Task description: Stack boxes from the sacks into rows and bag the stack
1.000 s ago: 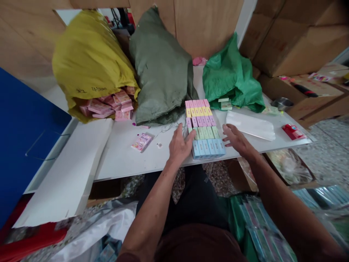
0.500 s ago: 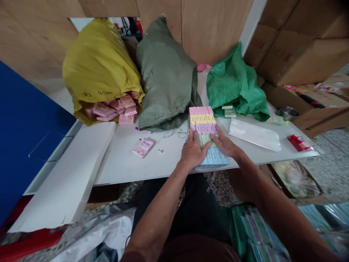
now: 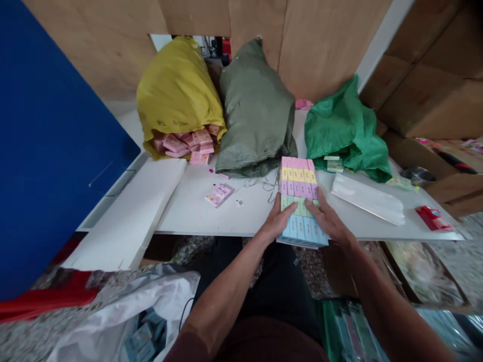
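Observation:
A block of small boxes point(image 3: 300, 188) in pink, yellow, purple, green and blue rows lies at the front of the white table, its blue end out past the edge. My left hand point(image 3: 278, 219) grips its left side, thumb over the green row. On the opposite side my right hand point(image 3: 327, 215) holds it the same way, thumb also on top. The fingers beneath or behind the block are partly hidden. Left of the hands, a single pink-purple box point(image 3: 219, 195) rests on the table beside a small white label point(image 3: 240, 202).
Behind stand a yellow sack point(image 3: 177, 90) spilling pink boxes, a grey-green sack point(image 3: 256, 110) and a green bag point(image 3: 345, 125). Clear plastic sleeves point(image 3: 368, 198) and a red item point(image 3: 433, 219) lie at right. A white sheet point(image 3: 132, 216) overhangs at left; cartons point(image 3: 430, 90) rise at right.
My hands have gone from lying along the top and edges to gripping the block's sides. The block has come toward me, its near end now over the table edge. The view has shifted left.

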Action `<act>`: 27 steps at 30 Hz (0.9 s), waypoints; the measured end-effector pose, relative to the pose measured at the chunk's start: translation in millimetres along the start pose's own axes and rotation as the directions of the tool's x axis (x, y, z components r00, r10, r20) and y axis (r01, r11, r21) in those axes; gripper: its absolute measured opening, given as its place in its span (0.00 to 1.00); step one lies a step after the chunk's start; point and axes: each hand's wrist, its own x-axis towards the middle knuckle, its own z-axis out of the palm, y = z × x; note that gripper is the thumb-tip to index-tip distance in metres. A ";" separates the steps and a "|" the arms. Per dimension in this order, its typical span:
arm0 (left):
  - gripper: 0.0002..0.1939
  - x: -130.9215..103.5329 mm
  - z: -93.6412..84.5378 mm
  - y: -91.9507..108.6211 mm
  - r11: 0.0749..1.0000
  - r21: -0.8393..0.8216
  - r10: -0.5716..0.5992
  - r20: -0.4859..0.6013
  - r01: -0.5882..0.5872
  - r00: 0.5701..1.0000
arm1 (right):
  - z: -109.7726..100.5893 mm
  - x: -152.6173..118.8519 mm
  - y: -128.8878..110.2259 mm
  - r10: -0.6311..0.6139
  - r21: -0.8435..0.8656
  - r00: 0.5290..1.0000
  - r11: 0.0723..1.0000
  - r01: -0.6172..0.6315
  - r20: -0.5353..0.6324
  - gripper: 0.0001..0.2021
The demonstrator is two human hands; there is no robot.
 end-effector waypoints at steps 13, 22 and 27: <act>0.44 -227.7 -92.4 -34.6 0.968 0.246 -0.016 -0.121 0.045 0.992 | 122.9 -200.6 5.1 -0.177 0.192 0.973 0.970 0.147 0.151 0.52; 0.44 -268.0 -111.1 -47.4 0.952 0.287 -0.027 -0.264 0.105 0.964 | 152.3 -215.3 10.2 -0.274 0.286 0.950 0.932 0.224 0.152 0.48; 0.44 -246.7 -121.5 -24.5 0.948 0.318 0.070 -0.299 0.030 0.952 | 120.8 -174.1 -9.1 -0.137 0.436 0.990 0.893 0.111 0.029 0.44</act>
